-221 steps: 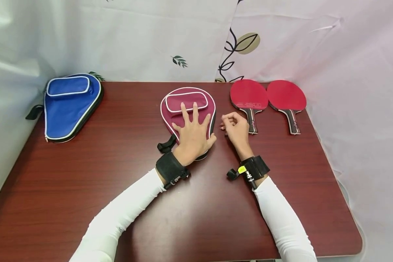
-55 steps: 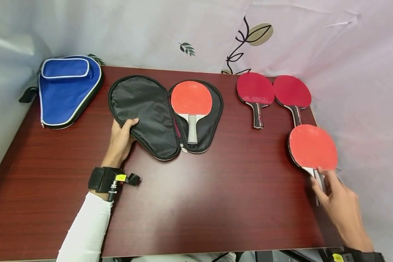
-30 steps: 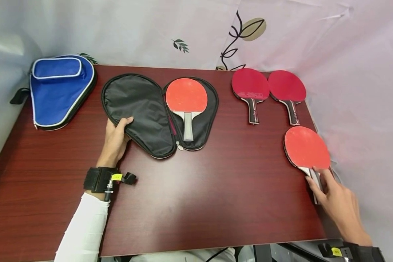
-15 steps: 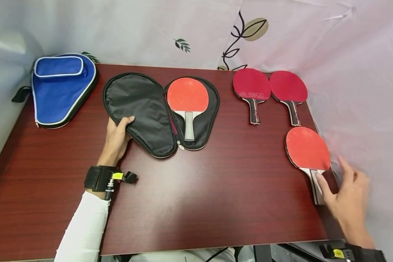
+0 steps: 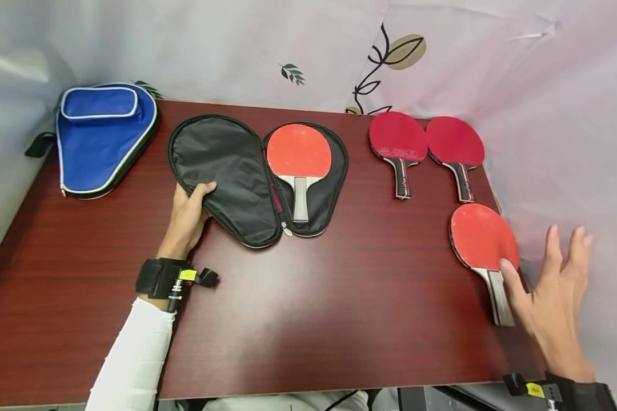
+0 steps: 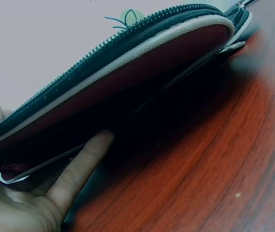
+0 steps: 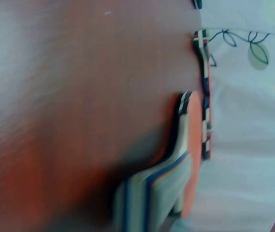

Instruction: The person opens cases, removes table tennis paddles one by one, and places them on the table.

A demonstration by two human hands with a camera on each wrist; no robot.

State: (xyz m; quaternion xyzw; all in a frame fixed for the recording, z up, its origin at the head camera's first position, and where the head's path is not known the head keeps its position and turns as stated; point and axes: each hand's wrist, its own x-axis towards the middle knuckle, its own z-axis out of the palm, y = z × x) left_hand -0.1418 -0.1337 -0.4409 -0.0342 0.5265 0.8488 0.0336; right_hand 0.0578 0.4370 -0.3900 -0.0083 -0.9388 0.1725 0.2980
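Note:
The unzipped paddle case (image 5: 218,177) lies spread on the table, black lining up. At the lower left edge of its flap, my left hand (image 5: 187,214) grips it, thumb on the lining. In the left wrist view, the maroon outside of the flap (image 6: 185,46) is lifted off the table, a finger beneath. An orange-faced table tennis paddle (image 5: 299,151) rests in the other half of the case. Another orange paddle (image 5: 485,237) lies near the table's right edge. Beside its handle, my right hand (image 5: 555,302) has its fingers spread and holds nothing.
Two darker red paddles (image 5: 398,137) with black handles lie side by side at the back right. A blue paddle case (image 5: 105,140) sits at the back left corner. A white patterned curtain (image 5: 211,51) borders the table (image 5: 288,319) behind and at the sides.
The maroon case, closed under my left hand earlier, is now open with an orange paddle showing. My right hand has let go of the other orange paddle and moved right, fingers spreading.

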